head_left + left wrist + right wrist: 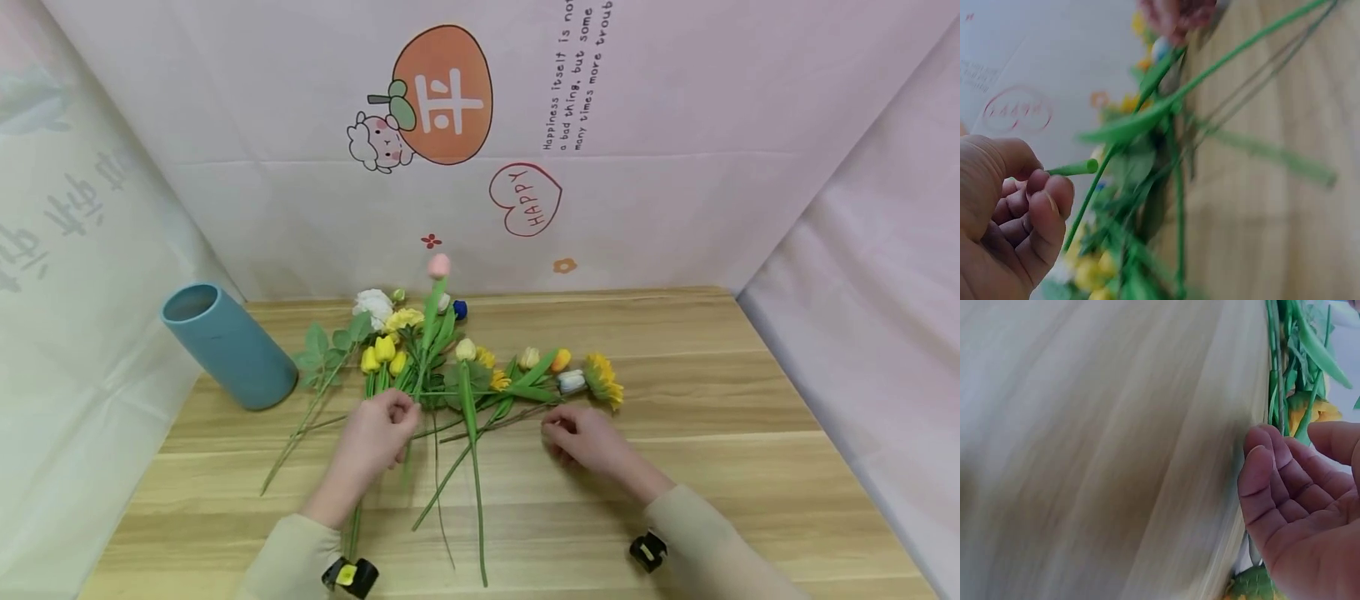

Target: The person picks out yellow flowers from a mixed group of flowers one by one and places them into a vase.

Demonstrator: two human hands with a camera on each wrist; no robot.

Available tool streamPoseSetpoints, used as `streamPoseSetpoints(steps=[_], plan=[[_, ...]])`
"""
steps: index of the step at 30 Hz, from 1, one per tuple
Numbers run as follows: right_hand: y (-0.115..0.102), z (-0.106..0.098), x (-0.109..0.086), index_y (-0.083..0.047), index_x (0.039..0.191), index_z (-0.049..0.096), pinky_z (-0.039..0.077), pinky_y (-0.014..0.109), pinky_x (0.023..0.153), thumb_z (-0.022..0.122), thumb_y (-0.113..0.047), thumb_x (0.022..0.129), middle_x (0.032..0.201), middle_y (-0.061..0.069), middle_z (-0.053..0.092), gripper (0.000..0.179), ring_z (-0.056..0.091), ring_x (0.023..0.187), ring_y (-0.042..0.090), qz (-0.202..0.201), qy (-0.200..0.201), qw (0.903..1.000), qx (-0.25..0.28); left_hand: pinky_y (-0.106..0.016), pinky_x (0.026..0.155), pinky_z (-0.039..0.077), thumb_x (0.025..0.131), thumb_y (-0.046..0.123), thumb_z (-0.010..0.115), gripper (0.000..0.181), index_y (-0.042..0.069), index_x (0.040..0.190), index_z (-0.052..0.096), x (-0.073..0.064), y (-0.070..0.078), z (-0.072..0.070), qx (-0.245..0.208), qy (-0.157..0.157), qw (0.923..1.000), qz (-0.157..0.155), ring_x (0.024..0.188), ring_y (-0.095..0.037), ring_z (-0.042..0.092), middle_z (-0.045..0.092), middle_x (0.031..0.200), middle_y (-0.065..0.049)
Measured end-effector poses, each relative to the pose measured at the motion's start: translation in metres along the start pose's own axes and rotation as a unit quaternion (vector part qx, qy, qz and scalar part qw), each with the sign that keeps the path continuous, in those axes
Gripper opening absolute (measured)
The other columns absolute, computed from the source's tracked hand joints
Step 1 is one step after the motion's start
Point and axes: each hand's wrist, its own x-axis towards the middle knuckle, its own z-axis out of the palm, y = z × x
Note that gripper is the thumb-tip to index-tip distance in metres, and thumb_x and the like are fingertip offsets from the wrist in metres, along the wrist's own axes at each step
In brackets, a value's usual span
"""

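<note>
Bench: smooth wood-grain, faint sheen. Vase: smooth, ceramic-looking, satin. Pink tulip: smooth matt head. Green stems: smooth, plastic-looking. Sunflower: fabric-looking petals, rougher. Backdrop: creased, cloth-like, matt. Sleeves: matt cloth, wrinkled.

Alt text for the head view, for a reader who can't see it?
A person's left hand pinches the green stem of a pink tulip above yellow, white and blue flowers lying on a striped wooden table. The right hand, loosely curled, appears empty. A blue cylindrical vase stands at the left.
</note>
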Motion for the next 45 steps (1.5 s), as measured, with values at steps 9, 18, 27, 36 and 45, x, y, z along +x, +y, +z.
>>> streamPoseSetpoints(steps=[9, 18, 27, 36, 45], plan=[[0.005, -0.003, -0.008, -0.005, 0.117, 0.071, 0.056, 0.034, 0.077, 0.067, -0.016, 0.099, 0.096, -0.001, 0.070, 0.022, 0.062, 0.086, 0.011, -0.070, 0.037, 0.9877, -0.135, -0.032, 0.048, 0.047, 0.096, 0.007, 0.059, 0.018, -0.005, 0.095, 0.071, 0.007, -0.041, -0.060, 0.177, 0.114, 0.9767, 0.042, 0.047, -0.014, 0.054, 0.068, 0.072, -0.013], [0.013, 0.000, -0.019, -0.005, 0.134, 0.064, 0.052, 0.055, 0.100, 0.075, -0.027, 0.094, 0.130, 0.015, 0.063, 0.047, 0.058, 0.121, 0.037, -0.178, 0.071, 0.9349, -0.298, -0.031, 0.045, 0.030, 0.098, 0.005, 0.053, 0.031, 0.007, 0.067, 0.047, -0.002, -0.084, -0.083, 0.259, 0.092, 0.9614, -0.008, 0.046, -0.016, 0.035, 0.037, 0.053, -0.002], [0.007, 0.005, -0.019, -0.004, 0.132, 0.065, 0.050, 0.052, 0.102, 0.075, -0.024, 0.094, 0.130, 0.013, 0.064, 0.044, 0.056, 0.121, 0.034, -0.222, 0.059, 0.9222, -0.311, -0.049, 0.044, 0.049, 0.096, 0.009, 0.068, 0.018, -0.007, 0.100, 0.063, -0.006, -0.088, -0.072, 0.324, 0.096, 0.9406, 0.031, 0.055, -0.036, 0.062, 0.064, 0.077, -0.020], [0.003, 0.007, -0.017, -0.007, 0.140, 0.060, 0.048, 0.054, 0.105, 0.074, -0.029, 0.095, 0.140, 0.015, 0.059, 0.052, 0.056, 0.126, 0.037, -0.243, 0.051, 0.9127, -0.325, -0.048, 0.068, 0.057, 0.085, 0.015, 0.084, 0.043, 0.004, 0.125, 0.070, 0.021, -0.055, -0.021, 0.352, 0.131, 0.8909, 0.255, 0.094, -0.038, 0.062, 0.064, 0.114, -0.019], [-0.002, 0.009, -0.015, -0.005, 0.138, 0.061, 0.051, 0.050, 0.102, 0.076, -0.027, 0.093, 0.138, 0.014, 0.060, 0.052, 0.057, 0.122, 0.032, -0.257, 0.057, 0.9071, -0.329, -0.041, 0.065, 0.054, 0.083, 0.020, 0.087, 0.019, 0.006, 0.086, 0.074, 0.033, -0.051, 0.005, 0.411, 0.107, 0.8618, 0.277, 0.075, -0.027, 0.062, 0.067, 0.083, -0.008]])
